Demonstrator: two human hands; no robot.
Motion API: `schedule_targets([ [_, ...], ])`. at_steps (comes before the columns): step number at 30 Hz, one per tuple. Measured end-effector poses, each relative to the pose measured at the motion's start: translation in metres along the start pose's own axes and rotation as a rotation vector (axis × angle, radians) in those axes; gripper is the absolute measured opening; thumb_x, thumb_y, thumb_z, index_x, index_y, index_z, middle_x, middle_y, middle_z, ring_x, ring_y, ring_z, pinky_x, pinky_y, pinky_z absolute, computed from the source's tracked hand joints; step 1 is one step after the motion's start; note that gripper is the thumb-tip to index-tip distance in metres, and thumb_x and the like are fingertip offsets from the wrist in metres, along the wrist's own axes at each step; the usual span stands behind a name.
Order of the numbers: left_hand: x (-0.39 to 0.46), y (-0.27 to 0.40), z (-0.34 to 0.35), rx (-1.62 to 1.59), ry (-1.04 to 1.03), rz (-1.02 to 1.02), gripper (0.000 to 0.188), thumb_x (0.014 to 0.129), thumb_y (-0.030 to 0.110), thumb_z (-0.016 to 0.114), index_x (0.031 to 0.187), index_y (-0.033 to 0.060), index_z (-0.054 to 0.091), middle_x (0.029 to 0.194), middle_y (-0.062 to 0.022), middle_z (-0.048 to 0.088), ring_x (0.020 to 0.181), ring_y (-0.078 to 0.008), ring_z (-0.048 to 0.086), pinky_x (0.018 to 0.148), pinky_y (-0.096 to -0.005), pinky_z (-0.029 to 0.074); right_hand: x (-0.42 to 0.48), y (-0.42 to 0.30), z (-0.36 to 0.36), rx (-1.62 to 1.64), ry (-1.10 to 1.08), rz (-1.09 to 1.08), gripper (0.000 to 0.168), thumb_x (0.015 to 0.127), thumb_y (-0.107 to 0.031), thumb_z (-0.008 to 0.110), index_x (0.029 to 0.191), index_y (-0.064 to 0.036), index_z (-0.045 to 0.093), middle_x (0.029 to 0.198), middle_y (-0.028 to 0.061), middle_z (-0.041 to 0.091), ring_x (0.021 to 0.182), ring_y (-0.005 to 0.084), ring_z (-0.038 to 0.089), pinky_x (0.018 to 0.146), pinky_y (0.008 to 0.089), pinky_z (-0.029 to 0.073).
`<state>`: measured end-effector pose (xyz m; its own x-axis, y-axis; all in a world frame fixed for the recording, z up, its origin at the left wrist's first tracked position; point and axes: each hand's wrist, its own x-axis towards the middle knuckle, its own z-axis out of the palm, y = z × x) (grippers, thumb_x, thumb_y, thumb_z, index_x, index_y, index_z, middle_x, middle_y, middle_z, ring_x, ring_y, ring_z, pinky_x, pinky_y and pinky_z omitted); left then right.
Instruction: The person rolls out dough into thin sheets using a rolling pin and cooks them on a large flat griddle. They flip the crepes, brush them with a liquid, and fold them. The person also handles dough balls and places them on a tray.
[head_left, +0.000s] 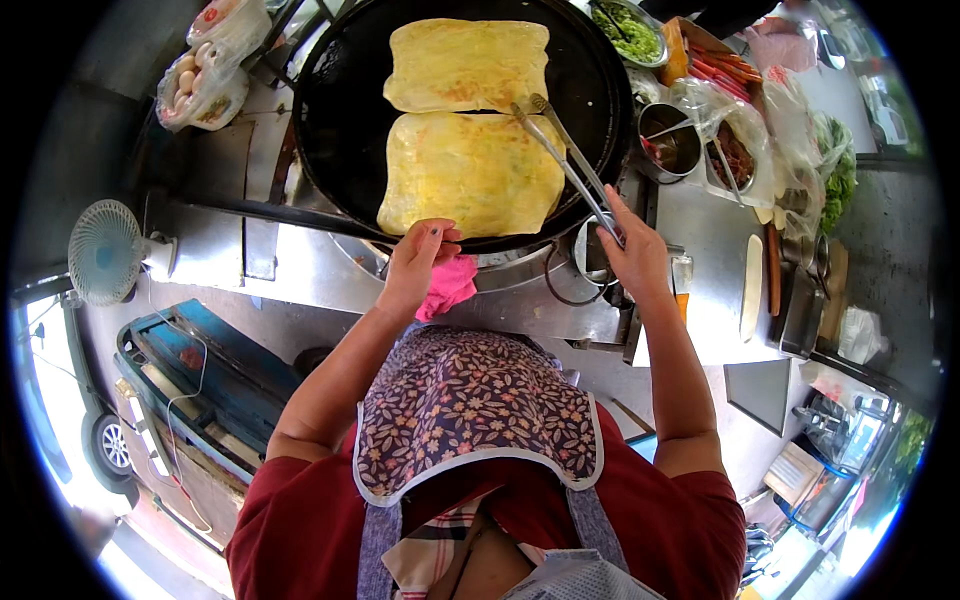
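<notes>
Two flat egg-coated pancakes lie on the round black griddle. The far pancake has browned patches, and the near pancake reaches the griddle's front rim. My right hand grips metal tongs. Their jaws are spread over the right side, where the two pancakes meet. At the near pancake's front edge is my left hand, its fingers curled over the rim. Whether it pinches the pancake's edge cannot be told. A pink cloth hangs just beside and below that hand.
Right of the griddle stand a bowl of chopped greens, a metal pot and a tray of dark filling. A brush lies on the steel counter. Eggs and a small fan are at left.
</notes>
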<state>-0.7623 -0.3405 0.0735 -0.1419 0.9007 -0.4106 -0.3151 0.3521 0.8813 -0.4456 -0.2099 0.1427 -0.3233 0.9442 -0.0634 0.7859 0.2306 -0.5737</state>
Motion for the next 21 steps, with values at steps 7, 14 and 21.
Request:
schedule_targets([
  [7, -0.006, -0.008, 0.041, 0.011, 0.033, 0.008, 0.035, 0.113, 0.029, 0.044, 0.131, 0.0036, 0.059, 0.12, -0.0106, 0.068, 0.104, -0.0163, 0.064, 0.096, -0.0319, 0.052, -0.036, 0.033, -0.023, 0.156, -0.036, -0.007, 0.067, 0.089, -0.013, 0.075, 0.151, -0.024, 0.053, 0.096, 0.0119, 0.072, 0.073, 0.0238, 0.063, 0.073, 0.0331, 0.053],
  [14, -0.016, -0.018, 0.094, 0.001, 0.092, 0.025, 0.024, 0.11, 0.023, 0.051, 0.126, 0.0077, 0.06, 0.121, -0.009, 0.068, 0.1, -0.0123, 0.063, 0.093, -0.0296, 0.054, -0.076, 0.079, -0.029, 0.304, 0.097, 0.037, 0.079, 0.087, -0.013, 0.078, 0.158, -0.017, 0.044, 0.084, 0.0077, 0.065, 0.066, 0.0182, 0.057, 0.066, 0.0296, 0.05],
  [21, -0.022, -0.017, 0.156, 0.064, -0.019, 0.113, 0.014, 0.106, 0.015, 0.059, 0.116, 0.0064, 0.06, 0.12, -0.0083, 0.066, 0.1, -0.0119, 0.064, 0.094, -0.0284, 0.054, -0.187, 0.198, -0.003, 0.281, 0.432, 0.377, 0.077, 0.094, -0.019, 0.073, 0.16, -0.009, 0.035, 0.109, 0.0141, 0.069, 0.087, 0.0247, 0.068, 0.078, 0.0367, 0.056],
])
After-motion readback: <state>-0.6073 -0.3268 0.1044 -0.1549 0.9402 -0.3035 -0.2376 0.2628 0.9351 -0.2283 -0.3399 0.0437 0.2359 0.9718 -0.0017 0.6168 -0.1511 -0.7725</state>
